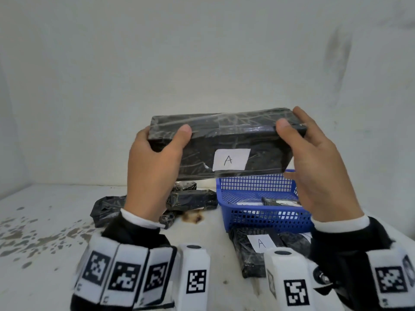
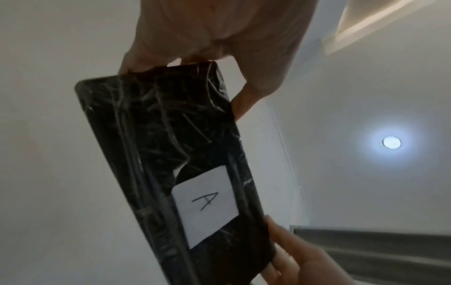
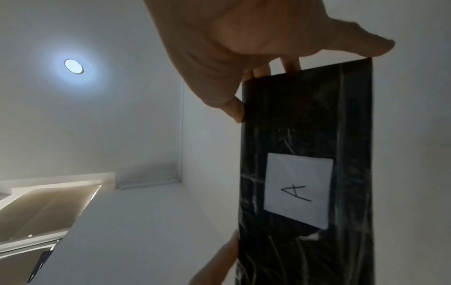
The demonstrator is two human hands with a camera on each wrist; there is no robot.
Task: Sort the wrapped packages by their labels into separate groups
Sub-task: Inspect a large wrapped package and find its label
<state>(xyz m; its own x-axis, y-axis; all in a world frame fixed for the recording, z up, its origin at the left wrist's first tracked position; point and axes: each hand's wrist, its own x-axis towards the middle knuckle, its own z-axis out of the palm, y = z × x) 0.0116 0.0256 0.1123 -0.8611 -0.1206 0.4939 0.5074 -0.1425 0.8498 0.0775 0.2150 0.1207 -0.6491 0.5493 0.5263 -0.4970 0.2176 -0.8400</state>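
Note:
A long black wrapped package [image 1: 224, 142] is raised above the table, its white label marked A [image 1: 230, 159] facing me. My left hand [image 1: 155, 158] grips its left end, thumb on the front. My right hand [image 1: 314, 158] grips its right end, thumb on the top edge. The same package [image 2: 175, 164] and its A label [image 2: 207, 204] show in the left wrist view, and the package [image 3: 307, 173] with its label [image 3: 297, 189] in the right wrist view. Another black package labelled A [image 1: 256, 248] lies on the table in front of the basket.
A blue mesh basket [image 1: 260, 218] stands right of centre with a labelled package inside [image 1: 280, 202]. Several black wrapped packages [image 1: 193, 198] lie in a heap left of it. The white table [image 1: 45, 232] has grey flecks at the left and a brown stain [image 1: 193, 217].

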